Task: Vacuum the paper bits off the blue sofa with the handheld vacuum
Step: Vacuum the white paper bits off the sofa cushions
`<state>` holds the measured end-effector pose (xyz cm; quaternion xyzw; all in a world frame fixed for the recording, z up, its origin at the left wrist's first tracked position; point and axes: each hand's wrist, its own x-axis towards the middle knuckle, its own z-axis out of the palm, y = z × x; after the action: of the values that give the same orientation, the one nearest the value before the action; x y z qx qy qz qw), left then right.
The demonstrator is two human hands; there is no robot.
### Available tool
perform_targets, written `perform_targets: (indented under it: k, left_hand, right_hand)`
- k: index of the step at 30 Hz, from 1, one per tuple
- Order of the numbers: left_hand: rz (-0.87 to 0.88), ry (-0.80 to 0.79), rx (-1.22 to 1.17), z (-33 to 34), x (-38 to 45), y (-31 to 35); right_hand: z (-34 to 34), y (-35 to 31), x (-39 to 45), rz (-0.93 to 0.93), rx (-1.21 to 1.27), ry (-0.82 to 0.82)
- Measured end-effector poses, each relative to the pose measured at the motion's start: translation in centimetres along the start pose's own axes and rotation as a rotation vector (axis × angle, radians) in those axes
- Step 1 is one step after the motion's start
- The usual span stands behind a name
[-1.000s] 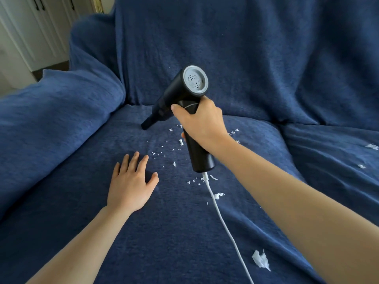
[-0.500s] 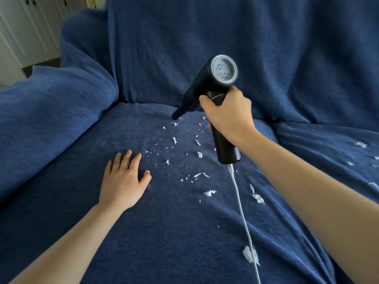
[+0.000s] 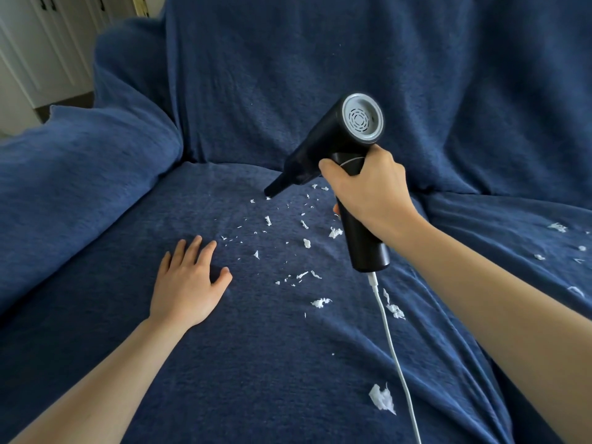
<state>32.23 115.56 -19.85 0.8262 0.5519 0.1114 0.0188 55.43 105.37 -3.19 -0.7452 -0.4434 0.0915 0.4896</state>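
Fingers [image 3: 330,169] of the right hand [image 3: 368,193] curl round the grip of the black handheld vacuum [image 3: 346,149], hiding the middle of its handle; the thumb is out of sight behind it. Its nozzle tip, forward and left of those fingers, touches the blue sofa [image 3: 256,363] seat at a small scrap. Left hand [image 3: 187,290] lies flat on the seat, fingers spread and straight, holding nothing. Paper bits [image 3: 306,243] scatter between the two hands, and more lie on the far right cushion, some too small to make out. White cord [image 3: 389,341] drops from the handle's base and is cut off by the bottom edge.
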Motion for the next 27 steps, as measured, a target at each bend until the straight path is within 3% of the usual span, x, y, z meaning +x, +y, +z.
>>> perform_targets:
  k: [27]
  left_hand:
    - [0.007, -0.024, -0.003, -0.3, -0.9, 0.1]
  right_hand:
    - [1.4, -2.1, -5.4, -0.059, 0.077, -0.172]
